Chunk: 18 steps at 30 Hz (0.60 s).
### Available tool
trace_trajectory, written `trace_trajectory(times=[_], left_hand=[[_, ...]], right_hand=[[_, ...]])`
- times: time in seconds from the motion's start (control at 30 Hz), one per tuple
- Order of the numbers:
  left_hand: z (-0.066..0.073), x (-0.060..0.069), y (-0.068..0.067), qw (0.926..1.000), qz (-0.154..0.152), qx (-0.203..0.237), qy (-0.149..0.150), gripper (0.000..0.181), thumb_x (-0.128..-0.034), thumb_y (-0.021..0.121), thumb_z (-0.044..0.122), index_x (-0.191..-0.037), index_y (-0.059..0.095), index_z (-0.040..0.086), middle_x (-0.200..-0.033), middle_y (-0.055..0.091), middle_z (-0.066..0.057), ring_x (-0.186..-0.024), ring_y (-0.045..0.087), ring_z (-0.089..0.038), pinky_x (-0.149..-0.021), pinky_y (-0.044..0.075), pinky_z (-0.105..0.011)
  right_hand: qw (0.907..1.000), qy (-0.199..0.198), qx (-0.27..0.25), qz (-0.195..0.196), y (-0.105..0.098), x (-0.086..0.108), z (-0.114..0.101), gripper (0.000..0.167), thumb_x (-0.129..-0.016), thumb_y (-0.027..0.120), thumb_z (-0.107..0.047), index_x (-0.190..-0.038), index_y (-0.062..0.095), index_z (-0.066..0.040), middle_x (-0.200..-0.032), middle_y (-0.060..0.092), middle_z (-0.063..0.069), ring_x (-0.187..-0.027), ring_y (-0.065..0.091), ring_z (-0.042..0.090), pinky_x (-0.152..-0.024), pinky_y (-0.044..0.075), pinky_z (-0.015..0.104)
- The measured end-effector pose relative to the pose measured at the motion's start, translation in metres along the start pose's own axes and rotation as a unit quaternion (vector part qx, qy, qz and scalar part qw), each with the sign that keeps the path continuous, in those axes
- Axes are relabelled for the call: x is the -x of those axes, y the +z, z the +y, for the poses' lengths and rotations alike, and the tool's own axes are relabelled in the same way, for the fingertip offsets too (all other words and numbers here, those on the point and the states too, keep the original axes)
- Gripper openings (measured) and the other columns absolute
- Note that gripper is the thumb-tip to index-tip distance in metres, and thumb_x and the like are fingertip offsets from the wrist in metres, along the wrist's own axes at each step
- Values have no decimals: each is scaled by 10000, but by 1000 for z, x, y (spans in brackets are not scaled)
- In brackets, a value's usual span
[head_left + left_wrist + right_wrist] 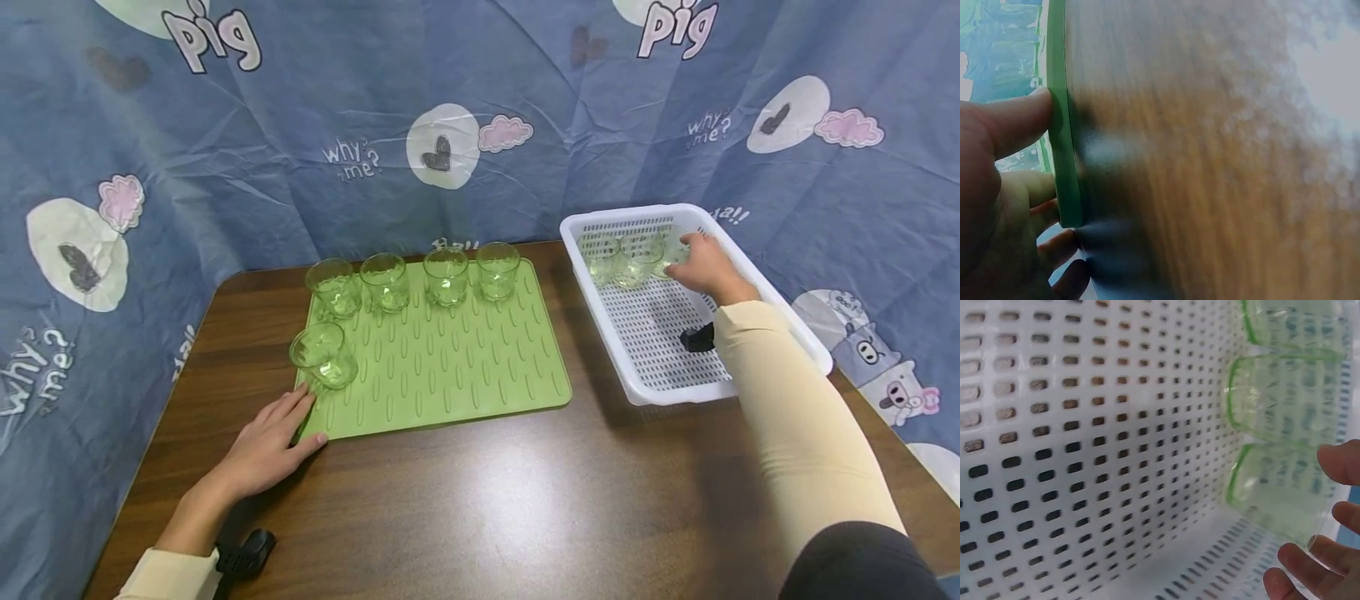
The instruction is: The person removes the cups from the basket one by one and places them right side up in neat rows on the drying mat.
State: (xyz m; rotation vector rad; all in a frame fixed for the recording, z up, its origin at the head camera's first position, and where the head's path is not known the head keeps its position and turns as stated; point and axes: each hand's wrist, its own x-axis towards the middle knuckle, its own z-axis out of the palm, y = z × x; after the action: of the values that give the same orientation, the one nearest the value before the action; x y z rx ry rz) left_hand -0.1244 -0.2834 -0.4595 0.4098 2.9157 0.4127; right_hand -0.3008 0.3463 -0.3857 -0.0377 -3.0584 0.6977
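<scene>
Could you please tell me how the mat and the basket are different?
The mat is green; the basket is white. The mat is flat, while the basket has raised walls. The mat has small oblong marks in its surface, but the basket is pierced with many holes. The mat carries five glasses; the basket holds three. Both stand on the table.
</scene>
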Motion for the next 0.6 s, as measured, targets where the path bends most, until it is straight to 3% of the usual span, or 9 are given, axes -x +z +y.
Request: trace_trajectory(times=[0.17,0.43,0.6], left_hand=[[1,0,0,9999,99,-1,31,754,-995,549,445,-1528,323,-38,-1605,261,-258,-1424,282,-519,-996,314,-763],[0,1,1,9999,126,-9,11,755,-991,557,445,-1525,329,-37,-1602,268,-256,-1425,285,-514,-998,317,-758],[0,0,1,9999,125,4,20,751,-991,559,441,-1523,333,-38,-1601,268,-257,-1426,284,-512,-998,318,-758]], right_hand=[[9999,95,83,53,5,-2,7,670,-879,586,-173,-1396,362,189,-1370,399,445,-1304,369,560,-1130,300,617],[9990,-110,264,345,6,0,8,551,-885,540,-162,-1307,472,185,-1302,495,421,-1255,432,561,-1104,336,608],[9966,-329,416,629,7,0,10,370,-863,535,-139,-1047,642,163,-1055,634,354,-1031,564,496,-941,446,575]])
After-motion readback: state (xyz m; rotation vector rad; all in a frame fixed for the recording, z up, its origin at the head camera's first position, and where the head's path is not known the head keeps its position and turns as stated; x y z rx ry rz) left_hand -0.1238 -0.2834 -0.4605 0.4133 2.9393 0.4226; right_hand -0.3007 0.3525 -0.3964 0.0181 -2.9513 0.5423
